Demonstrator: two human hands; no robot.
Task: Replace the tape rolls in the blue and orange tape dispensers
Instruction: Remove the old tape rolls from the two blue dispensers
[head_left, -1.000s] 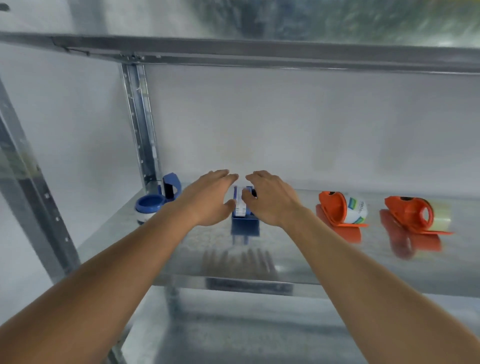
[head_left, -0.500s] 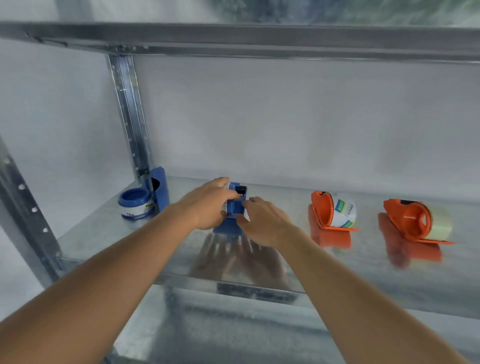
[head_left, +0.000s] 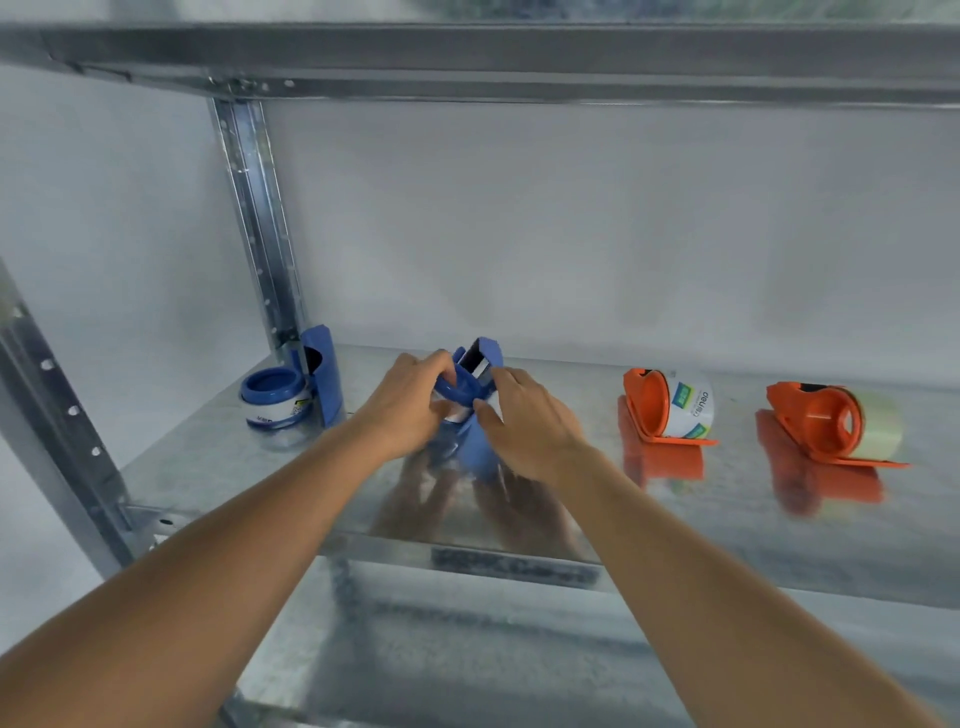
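Four dispensers are set in a row on the metal shelf (head_left: 218, 467). The middle-left dispenser (head_left: 475, 384) is flanked by the left hand (head_left: 410, 400) and right hand (head_left: 530, 415). Far left, by the upright post (head_left: 260, 228), the corner dispenser (head_left: 291, 395) is found; to the right, well apart, the near-right dispenser (head_left: 670, 405), then the far-right dispenser (head_left: 831, 421).

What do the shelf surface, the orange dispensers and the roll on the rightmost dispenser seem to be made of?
Shelf surface: likely galvanised steel, a mottled silver sheen that mirrors the hands and dispensers. Orange dispensers: probably moulded plastic, with uniform colour, a smooth semi-gloss finish and rounded edges. Rightmost roll: seemingly clear or pale yellowish film tape, translucent and unprinted.
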